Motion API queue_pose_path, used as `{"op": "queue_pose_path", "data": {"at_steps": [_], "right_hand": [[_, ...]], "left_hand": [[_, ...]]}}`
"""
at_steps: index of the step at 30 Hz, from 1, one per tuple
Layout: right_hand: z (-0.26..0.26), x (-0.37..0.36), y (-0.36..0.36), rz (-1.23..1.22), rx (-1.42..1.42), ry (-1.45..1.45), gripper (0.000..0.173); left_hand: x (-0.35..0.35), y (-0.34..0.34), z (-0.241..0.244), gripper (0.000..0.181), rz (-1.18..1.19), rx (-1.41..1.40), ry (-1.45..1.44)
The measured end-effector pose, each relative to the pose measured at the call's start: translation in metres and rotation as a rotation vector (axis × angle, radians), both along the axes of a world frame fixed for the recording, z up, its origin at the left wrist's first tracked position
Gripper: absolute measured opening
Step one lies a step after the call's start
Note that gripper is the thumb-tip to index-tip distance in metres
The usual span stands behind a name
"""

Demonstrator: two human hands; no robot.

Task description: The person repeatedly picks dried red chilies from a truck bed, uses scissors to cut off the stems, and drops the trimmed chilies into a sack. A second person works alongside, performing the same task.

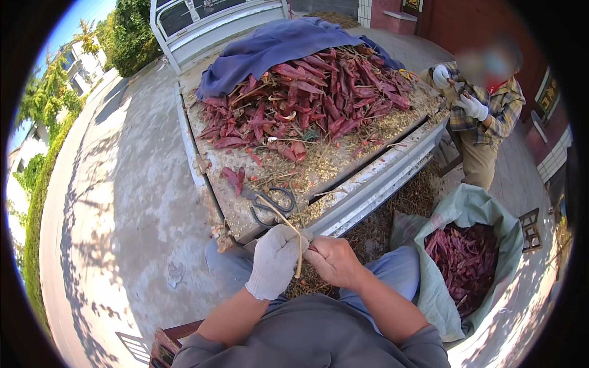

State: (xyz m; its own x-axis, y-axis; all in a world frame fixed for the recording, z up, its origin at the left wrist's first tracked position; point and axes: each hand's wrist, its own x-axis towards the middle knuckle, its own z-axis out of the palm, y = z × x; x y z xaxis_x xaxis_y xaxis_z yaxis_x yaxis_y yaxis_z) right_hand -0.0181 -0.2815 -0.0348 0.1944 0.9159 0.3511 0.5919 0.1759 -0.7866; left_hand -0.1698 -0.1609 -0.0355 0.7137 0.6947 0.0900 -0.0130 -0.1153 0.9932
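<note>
My left hand (278,258), in a white knit glove, grips a dry tan plant stalk (281,215) that slants up over the truck bed's edge. Close against it, my right hand (335,261) is bare, its fingers pinched on a dark red piece (313,248), seemingly a dried chili pepper and mostly covered by the fingers. Just beyond my hands, black-handled scissors (279,208) lie on the bed (225,158). A single dried red chili (233,179) rests by their blades. Farther back is a large heap of dried red chilies (317,96), partly draped with a blue cloth (276,43).
On my right stands a pale green woven sack (439,276) holding dried chilies (462,262). A co-worker (487,106) in white gloves sits beyond it. The bed's metal side rail (382,172) runs before me, with plant litter (377,234) below and loose seeds (322,170) on top.
</note>
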Motion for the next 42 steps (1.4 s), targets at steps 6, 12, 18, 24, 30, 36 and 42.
{"op": "queue_pose_path", "data": {"at_steps": [6, 12, 18, 24, 30, 36, 42], "right_hand": [[-0.004, 0.003, -0.023, 0.015, 0.122, 0.087, 0.017], [-0.009, 0.02, -0.058, -0.248, 0.045, 0.374, 0.017], [-0.034, 0.02, -0.069, -0.328, -0.096, 0.451, 0.012], [-0.043, 0.01, -0.066, -0.314, -0.14, 0.369, 0.015], [-0.059, 0.002, -0.057, -0.33, -0.257, 0.528, 0.019], [-0.05, -0.002, -0.01, -0.232, -0.281, 1.055, 0.024], [-0.021, -0.007, 0.04, -0.213, -0.217, 1.423, 0.024]], "left_hand": [[-0.009, 0.025, -0.013, 0.028, -0.093, -0.475, 0.093], [-0.014, 0.037, 0.056, 0.047, -0.337, 0.685, 0.709], [-0.007, 0.146, 0.047, 0.028, 0.185, 1.123, 0.643], [-0.003, 0.192, 0.032, 0.029, -0.057, 1.312, 0.764], [-0.011, 0.19, 0.022, 0.03, 0.06, 1.24, 0.492], [-0.018, 0.116, 0.041, 0.035, 0.042, 1.23, 0.367], [-0.001, 0.042, 0.041, 0.038, -0.302, 1.249, 0.264]]}}
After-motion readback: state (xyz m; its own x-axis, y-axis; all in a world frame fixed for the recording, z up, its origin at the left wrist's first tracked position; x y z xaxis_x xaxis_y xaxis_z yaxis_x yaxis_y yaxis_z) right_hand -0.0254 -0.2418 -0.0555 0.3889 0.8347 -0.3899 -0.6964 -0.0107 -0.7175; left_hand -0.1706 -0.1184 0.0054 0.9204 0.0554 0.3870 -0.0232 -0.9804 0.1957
